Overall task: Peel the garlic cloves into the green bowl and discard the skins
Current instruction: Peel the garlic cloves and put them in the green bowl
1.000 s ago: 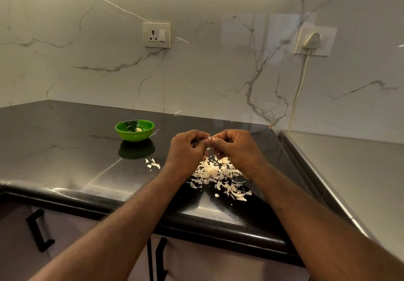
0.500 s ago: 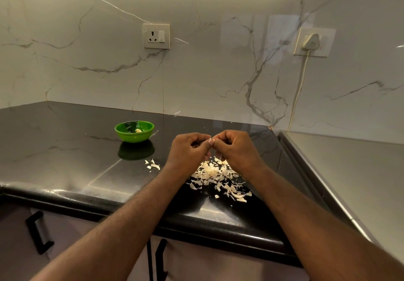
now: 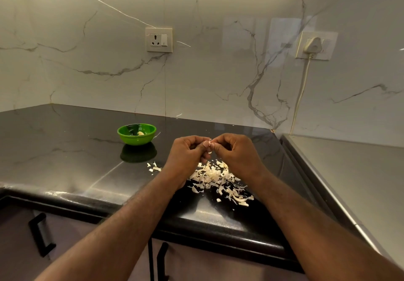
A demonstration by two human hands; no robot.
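Head view.

Counts: two hands, one green bowl (image 3: 122, 135), one peeled clove (image 3: 140, 133) lying inside it. One garlic clove (image 3: 210, 144) in work. Two patches of skins on the black countertop (image 3: 65, 149): a large pile (image 3: 215, 175) and a small scatter (image 3: 154, 168) to its left. Two wall sockets: one free (image 3: 159, 39), one with a white plug (image 3: 313, 45) and a cable (image 3: 300, 92) running down the marble wall. Black cabinet handles: one at left (image 3: 41, 233), one under the forearms (image 3: 160, 261); cannot tell whether the thin dark bar beside it is a third. A steel surface (image 3: 349, 182) adjoins the countertop on the right.

Position: the left hand (image 3: 185, 154) and right hand (image 3: 236, 154) meet fingertip to fingertip above the far edge of the large pile. Both have curled fingers and pinch the garlic clove between them; only a small pale sliver of it shows, the rest is hidden by the fingers. How much skin remains on it cannot be told. The green bowl stands to the left of the left hand and farther back, apart from it, with the small scatter between bowl and wrist.

Against 1.0 s and 0.5 s ago: both hands are in the same place with the same pinch. The bowl, its single clove and both patches of skins are unchanged.
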